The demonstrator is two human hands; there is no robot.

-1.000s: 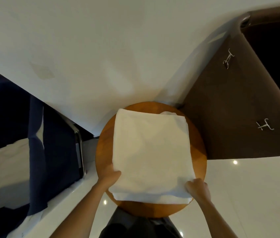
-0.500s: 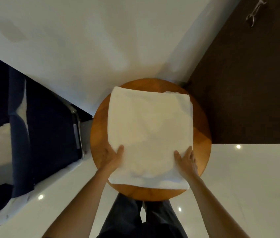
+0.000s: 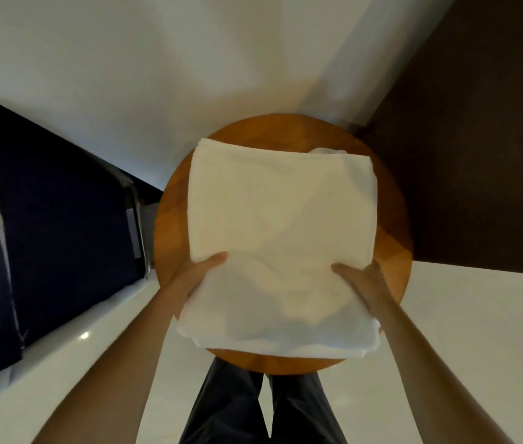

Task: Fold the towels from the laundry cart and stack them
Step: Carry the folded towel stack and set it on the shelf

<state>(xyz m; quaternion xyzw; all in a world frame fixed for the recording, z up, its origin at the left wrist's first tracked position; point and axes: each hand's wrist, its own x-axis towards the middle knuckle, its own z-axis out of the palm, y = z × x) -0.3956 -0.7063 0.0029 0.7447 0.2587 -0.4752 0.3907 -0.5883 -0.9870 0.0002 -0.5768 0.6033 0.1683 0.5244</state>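
A folded white towel lay on a round wooden desk in the middle of the frame, covering most of its top. Its near edge hung slightly past the desk's rim at lower centre, where several layers showed along the edge. A small corner of white fabric poked out behind the towel's far right corner.

Both hands gripped the towel's near portion from the sides. The left hand sat at the towel's left edge, thumb lying on top of the fabric and the fingers hidden beneath it, so it was closed around that edge. The right hand mirrored it at the right side, thumb pressed on the upper surface and pointing toward the centre, the remaining fingers tucked under the cloth. The fabric between the two hands showed soft wrinkles.

A dark blue laundry cart with a metal frame stood at the left of the frame, just beside the desk. A white wall filled the upper part, and a dark brown panel the upper right. The person's dark trousers showed below the desk at bottom centre, over a glossy white floor.
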